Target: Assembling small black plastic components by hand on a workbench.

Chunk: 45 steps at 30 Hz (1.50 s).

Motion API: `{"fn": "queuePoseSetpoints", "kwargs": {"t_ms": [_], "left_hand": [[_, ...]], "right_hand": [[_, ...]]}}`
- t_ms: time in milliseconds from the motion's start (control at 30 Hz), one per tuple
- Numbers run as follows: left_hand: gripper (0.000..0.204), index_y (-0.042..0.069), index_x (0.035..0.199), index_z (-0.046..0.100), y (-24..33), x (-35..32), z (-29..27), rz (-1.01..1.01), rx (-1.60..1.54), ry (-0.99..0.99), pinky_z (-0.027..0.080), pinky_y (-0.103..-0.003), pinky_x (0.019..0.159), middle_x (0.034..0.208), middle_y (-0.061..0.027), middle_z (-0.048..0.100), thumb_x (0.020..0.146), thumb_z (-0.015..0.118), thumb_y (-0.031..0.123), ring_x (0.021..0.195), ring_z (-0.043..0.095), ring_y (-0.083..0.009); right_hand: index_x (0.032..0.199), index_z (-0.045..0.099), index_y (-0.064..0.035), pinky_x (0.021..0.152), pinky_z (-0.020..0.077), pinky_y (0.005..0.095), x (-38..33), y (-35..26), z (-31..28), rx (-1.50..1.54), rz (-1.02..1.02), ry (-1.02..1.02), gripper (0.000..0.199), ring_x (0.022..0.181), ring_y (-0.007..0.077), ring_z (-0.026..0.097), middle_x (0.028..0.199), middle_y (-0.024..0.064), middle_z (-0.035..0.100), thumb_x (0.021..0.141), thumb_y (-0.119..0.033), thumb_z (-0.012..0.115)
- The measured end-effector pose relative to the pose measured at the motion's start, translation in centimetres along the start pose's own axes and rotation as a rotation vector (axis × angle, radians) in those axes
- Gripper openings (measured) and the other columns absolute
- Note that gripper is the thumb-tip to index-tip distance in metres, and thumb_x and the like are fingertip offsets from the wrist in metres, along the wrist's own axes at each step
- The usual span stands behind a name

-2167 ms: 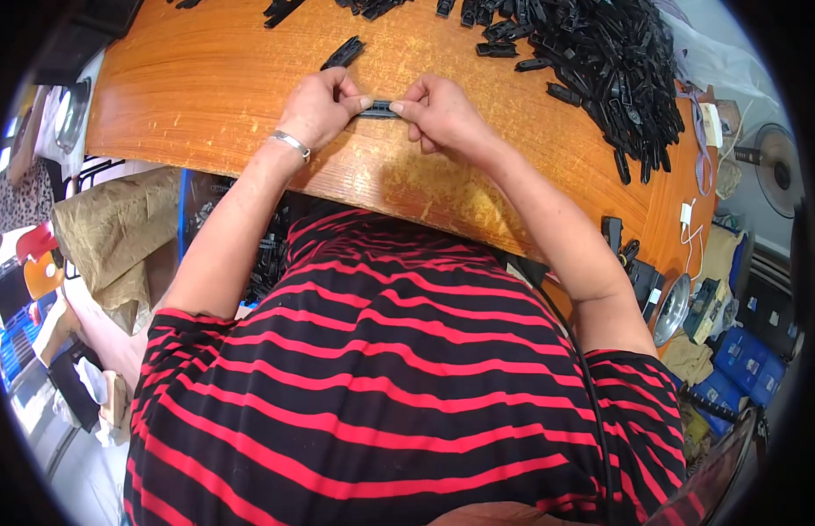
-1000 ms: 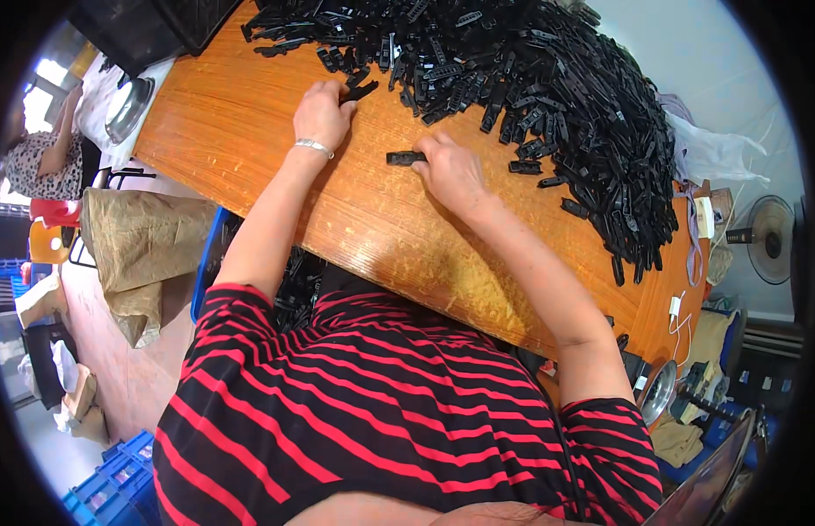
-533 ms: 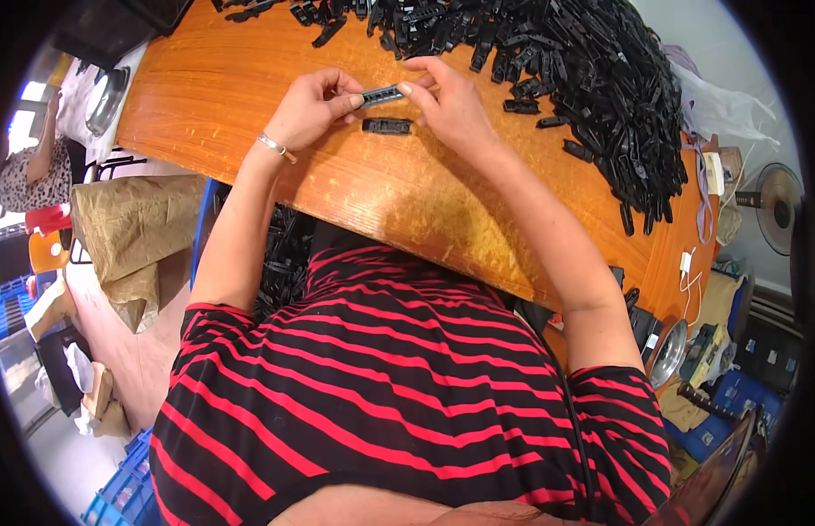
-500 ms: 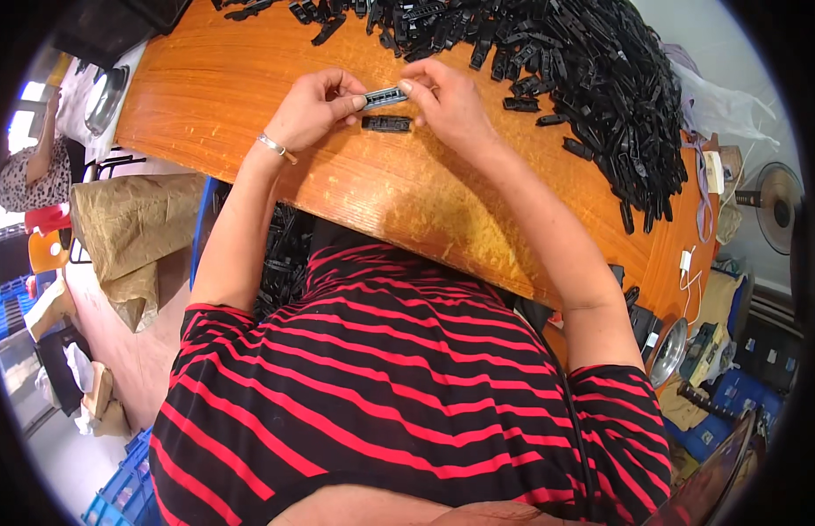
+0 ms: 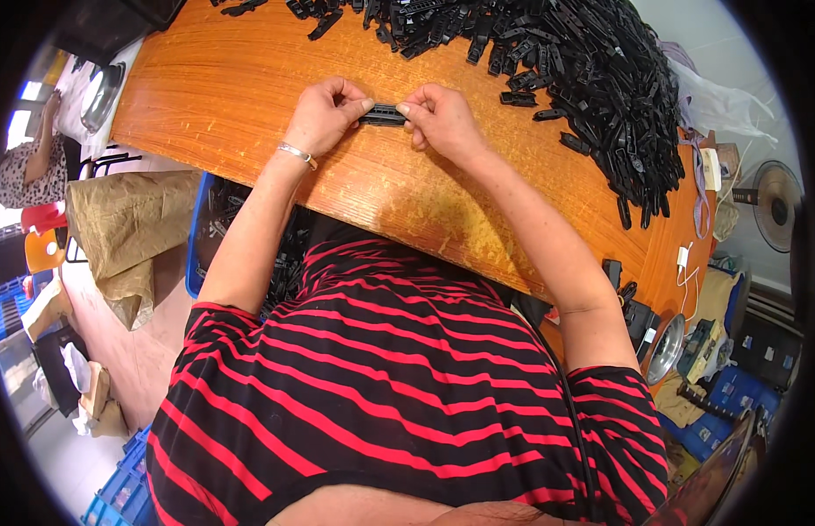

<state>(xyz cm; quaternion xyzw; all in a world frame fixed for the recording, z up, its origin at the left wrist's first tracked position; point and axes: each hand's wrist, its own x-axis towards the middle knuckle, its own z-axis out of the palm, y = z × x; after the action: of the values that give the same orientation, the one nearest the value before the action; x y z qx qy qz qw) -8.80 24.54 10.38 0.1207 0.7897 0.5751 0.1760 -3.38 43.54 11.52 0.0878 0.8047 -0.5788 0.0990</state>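
Small black plastic strip (image 5: 383, 115) held just above wooden counter (image 5: 249, 88), near middle, pinched at both ends. Left hand (image 5: 328, 114) clamped on left end by fingertips; right hand (image 5: 438, 118) clamped on right end, thumb on top. Part judged light, stiff, hard plastic, probably smooth; narrow, so best gripped at ends as shown, middle left free. Big heap of similar black parts (image 5: 583, 61) spread far right on counter. Silver bracelet (image 5: 295, 155) worn on left wrist.

bright, even light; table (image 5: 249, 79) glare; fisheye-bent edges; dark rim
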Motion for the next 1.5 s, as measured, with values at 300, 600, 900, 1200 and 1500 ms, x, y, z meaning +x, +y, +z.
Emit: {"fn": "queuePoseSetpoints", "kwargs": {"t_ms": [300, 600, 900, 1200, 1500], "left_hand": [[0.016, 0.001, 0.083, 0.06, -1.0, 0.5, 0.4, -0.007, 0.032, 0.038, 0.044, -0.024, 0.053, 0.066, -0.0007, 0.058, 0.084, 0.071, 0.014, 0.058, 0.053, -0.008], [0.018, 0.003, 0.082, 0.057, -0.4, 1.4, 0.1, -0.047, 0.284, -0.038, 0.047, -0.031, 0.061, 0.067, -0.0061, 0.06, 0.082, 0.071, 0.013, 0.063, 0.054, -0.015], [0.015, 0.003, 0.078, 0.057, -1.4, -1.2, -1.3, -0.054, 0.133, -0.012, 0.045, -0.029, 0.059, 0.066, -0.001, 0.057, 0.081, 0.07, 0.01, 0.061, 0.051, -0.0116], [0.009, 0.001, 0.084, 0.062, -1.3, -10.8, -14.9, -0.168, 0.41, 0.009, 0.044, -0.023, 0.064, 0.073, 0.0009, 0.059, 0.085, 0.066, 0.009, 0.068, 0.052, -0.0083], [0.036, 0.01, 0.115, 0.06, 1.0, 3.3, -1.3, 0.492, 0.708, 0.309, 0.047, -0.038, 0.09, 0.115, -0.0123, 0.058, 0.08, 0.067, 0.013, 0.106, 0.056, -0.0317]], "right_hand": [[0.088, 0.055, 0.0011, 0.041, 0.0443, 0.0253, 0.3, 0.2, 0.1, -0.052, -0.032, -0.037, 0.016, 0.047, 0.0105, 0.054, 0.064, 0.0056, 0.058, 0.09, -0.013, 0.063], [0.083, 0.048, -0.0025, 0.034, 0.0364, 0.0267, 1.6, -1.4, -1.1, -0.308, 0.137, -0.232, 0.023, 0.04, 0.0109, 0.048, 0.054, 0.0043, 0.054, 0.091, -0.018, 0.064], [0.083, 0.053, -0.0023, 0.036, 0.0364, 0.0253, 1.5, 1.2, -0.5, -0.225, -0.037, -0.185, 0.02, 0.042, 0.0093, 0.049, 0.059, 0.0043, 0.057, 0.089, -0.017, 0.065], [0.079, 0.06, -0.0017, 0.061, 0.0509, 0.0357, -0.7, 0.7, -7.2, -0.298, 0.149, -0.063, 0.026, 0.063, 0.0157, 0.06, 0.078, 0.0103, 0.066, 0.085, -0.025, 0.068], [0.095, 0.061, -0.0032, 0.071, 0.0497, 0.0422, 2.9, 1.4, -8.7, -0.795, -0.42, 0.404, 0.015, 0.083, 0.0342, 0.062, 0.093, 0.0147, 0.06, 0.083, -0.012, 0.065]]}}
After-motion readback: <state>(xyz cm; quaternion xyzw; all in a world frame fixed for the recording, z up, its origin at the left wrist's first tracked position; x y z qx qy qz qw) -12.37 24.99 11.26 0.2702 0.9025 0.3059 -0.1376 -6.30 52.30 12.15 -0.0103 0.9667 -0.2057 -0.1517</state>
